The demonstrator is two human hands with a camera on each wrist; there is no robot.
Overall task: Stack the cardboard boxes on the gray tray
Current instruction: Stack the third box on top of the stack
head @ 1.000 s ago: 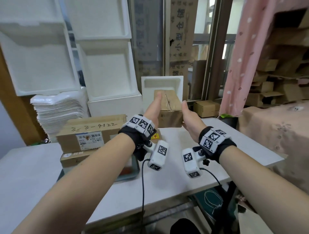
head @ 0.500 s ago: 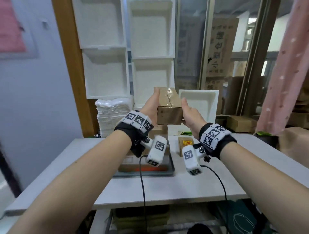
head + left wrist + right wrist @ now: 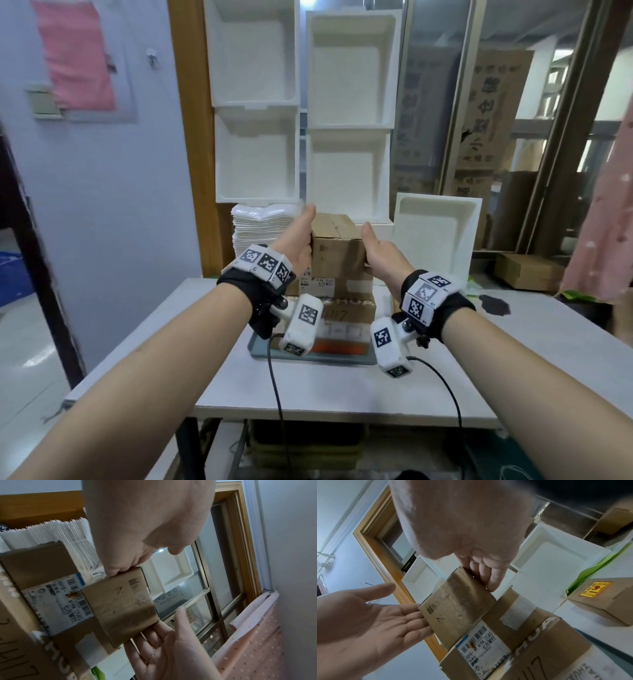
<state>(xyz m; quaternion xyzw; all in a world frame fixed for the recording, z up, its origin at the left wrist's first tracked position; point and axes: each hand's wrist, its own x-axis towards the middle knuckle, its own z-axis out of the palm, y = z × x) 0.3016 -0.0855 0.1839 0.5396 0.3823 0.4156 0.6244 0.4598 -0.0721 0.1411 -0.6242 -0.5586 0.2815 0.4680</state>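
Observation:
A small brown cardboard box [image 3: 337,246] is pressed between my two flat hands. My left hand [image 3: 298,240] lies on its left side and my right hand [image 3: 376,251] on its right side, fingers straight and thumbs up. The box [image 3: 123,605] hangs right at the top of the stack. I cannot tell whether it touches the labelled box [image 3: 329,284] below. That box sits on a wider box [image 3: 346,310] printed with letters, which stands on the gray tray [image 3: 308,356]. In the right wrist view the straight fingers [image 3: 488,578] lie along the box [image 3: 457,608].
White foam boxes [image 3: 349,85] are stacked against the window behind the tray, with a foam lid [image 3: 435,226] leaning at the right and a pile of white sheets [image 3: 260,226] at the left. Another small box with a yellow sticker [image 3: 604,599] sits on the white table [image 3: 513,349].
My hands have carried the small box leftward and down, from in front of the foam lid to just over the stack on the tray. The head view swung left with them.

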